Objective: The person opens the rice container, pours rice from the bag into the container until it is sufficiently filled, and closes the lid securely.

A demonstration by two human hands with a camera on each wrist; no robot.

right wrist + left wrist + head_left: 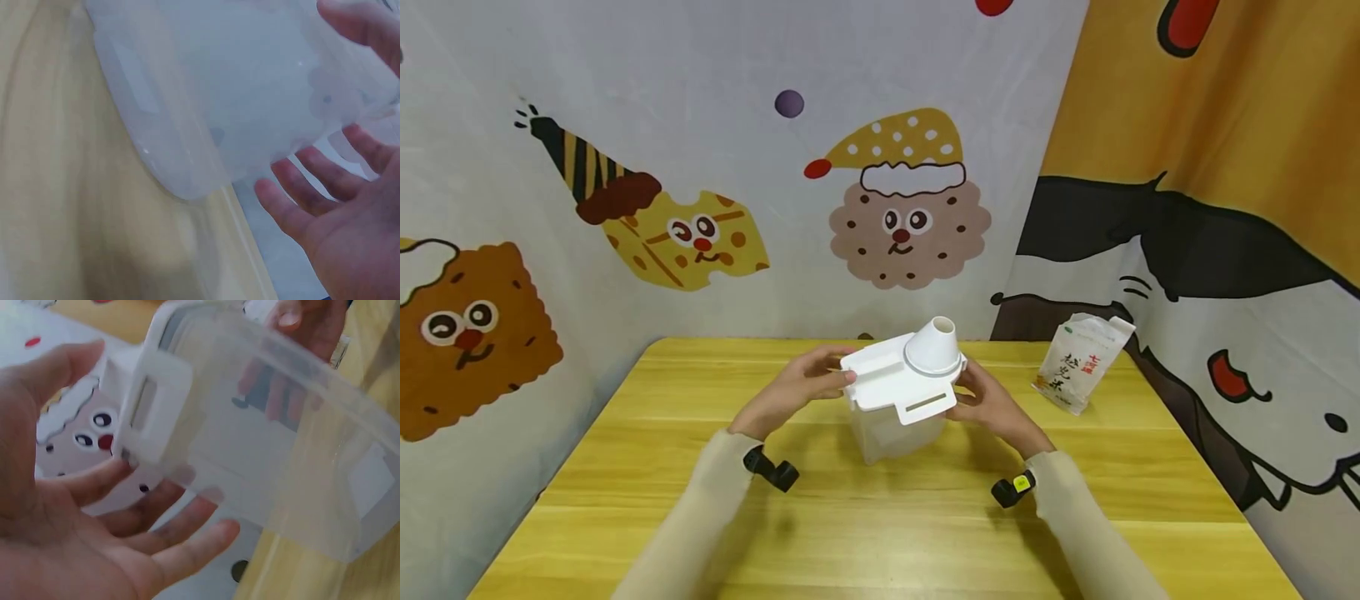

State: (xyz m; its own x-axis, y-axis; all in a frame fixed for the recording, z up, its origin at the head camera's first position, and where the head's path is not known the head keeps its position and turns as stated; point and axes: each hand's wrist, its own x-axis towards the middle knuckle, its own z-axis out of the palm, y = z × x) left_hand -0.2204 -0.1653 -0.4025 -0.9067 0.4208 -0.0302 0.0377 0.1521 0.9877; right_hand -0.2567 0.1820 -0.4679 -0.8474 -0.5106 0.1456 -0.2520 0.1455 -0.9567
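A translucent plastic storage container [898, 442] with a white lid [880, 367] is tilted between my two hands over the table. On the lid stands a white cone-shaped spout [934, 346], and a slotted latch tab [927, 407] hangs at its near side. My left hand [805, 383] is at the container's left, its spread fingertips against the wall and its thumb [72, 365] apart from the lid. At the opposite side, my right hand [992, 404] has long, loosely bent fingers [290, 209] touching the wall.
A white printed rice bag [1078, 362] stands at the back right of the wooden table [880, 533]. Behind the table's far edge hangs a cartoon-printed curtain [715, 75].
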